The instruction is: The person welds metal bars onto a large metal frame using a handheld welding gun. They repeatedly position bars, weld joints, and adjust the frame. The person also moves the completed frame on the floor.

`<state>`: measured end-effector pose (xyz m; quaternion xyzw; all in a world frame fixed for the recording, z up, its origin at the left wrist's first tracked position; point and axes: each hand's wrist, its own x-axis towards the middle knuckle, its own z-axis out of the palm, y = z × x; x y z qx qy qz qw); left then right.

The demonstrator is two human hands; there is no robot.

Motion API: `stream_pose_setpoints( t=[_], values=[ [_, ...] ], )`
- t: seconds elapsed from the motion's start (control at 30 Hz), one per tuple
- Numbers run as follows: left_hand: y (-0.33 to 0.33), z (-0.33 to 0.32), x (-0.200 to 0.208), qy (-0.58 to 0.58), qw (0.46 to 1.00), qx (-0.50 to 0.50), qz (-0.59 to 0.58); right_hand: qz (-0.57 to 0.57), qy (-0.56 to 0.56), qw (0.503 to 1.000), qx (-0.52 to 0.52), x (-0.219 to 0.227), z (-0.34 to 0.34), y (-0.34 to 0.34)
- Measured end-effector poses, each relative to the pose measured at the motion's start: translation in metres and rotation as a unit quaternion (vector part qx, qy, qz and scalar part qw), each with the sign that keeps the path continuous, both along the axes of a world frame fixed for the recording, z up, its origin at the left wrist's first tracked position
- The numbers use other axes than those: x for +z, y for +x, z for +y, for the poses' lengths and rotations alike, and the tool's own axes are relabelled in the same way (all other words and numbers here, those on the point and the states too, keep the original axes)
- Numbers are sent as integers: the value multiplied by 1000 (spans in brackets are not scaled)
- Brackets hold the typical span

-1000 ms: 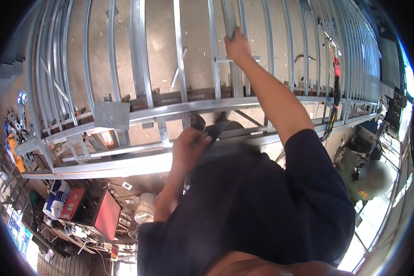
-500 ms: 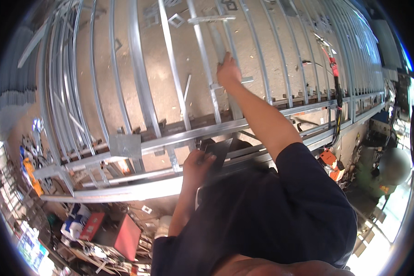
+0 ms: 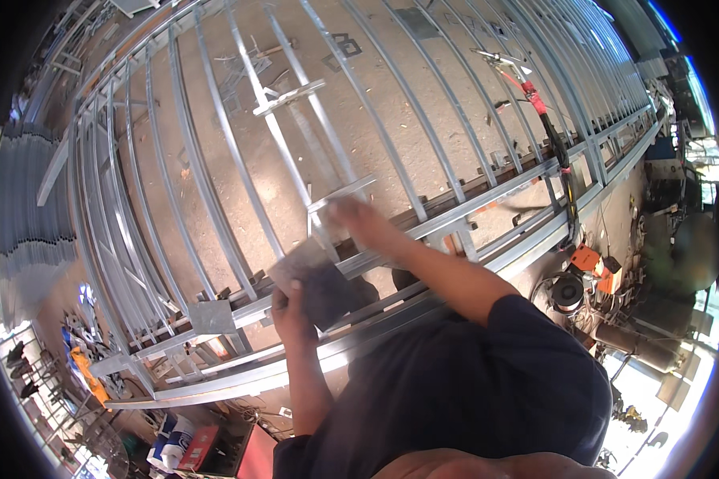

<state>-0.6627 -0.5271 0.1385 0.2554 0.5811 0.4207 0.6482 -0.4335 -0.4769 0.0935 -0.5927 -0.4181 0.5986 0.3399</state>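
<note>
I lean over a large frame of grey steel bars lying above a concrete floor. My left hand grips a flat, square grey metal plate by its lower left corner and holds it over the frame's near rails. My right hand reaches past the plate. It is blurred, and its fingers are at a short flat crosspiece fixed across one upright bar. Whether they grip the crosspiece is unclear. My dark sleeve fills the lower right.
A second square plate sits on the near rail to the left. A red-handled tool with a black hose lies over the frame at right. An orange machine, a red box and stacked metal strips surround the frame.
My right hand has drawn back from high up a bar to the short crosspiece near the rail. My left hand has lifted the plate into clear view.
</note>
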Motion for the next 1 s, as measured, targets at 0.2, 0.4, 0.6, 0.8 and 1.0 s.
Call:
stream_pose_setpoints(
  t=[0.2, 0.4, 0.6, 0.8, 1.0],
  values=[
    [99, 15, -10, -15, 999, 7, -51, 65, -67, 995, 42, 34, -93, 61],
    [198, -7, -28, -75, 988, -73, -115, -167, 2, 985, 48, 5, -117, 202],
    [261, -11, -5, -140, 983, -88, -74, -487, 74, 827, -271, -48, -105, 447],
    [272, -8, -17, -142, 975, -143, 94, -592, -181, 753, -225, -72, -91, 624],
    [289, -9, -7, -171, 981, -76, 45, -615, -234, 740, -138, -85, -78, 636]
  ],
)
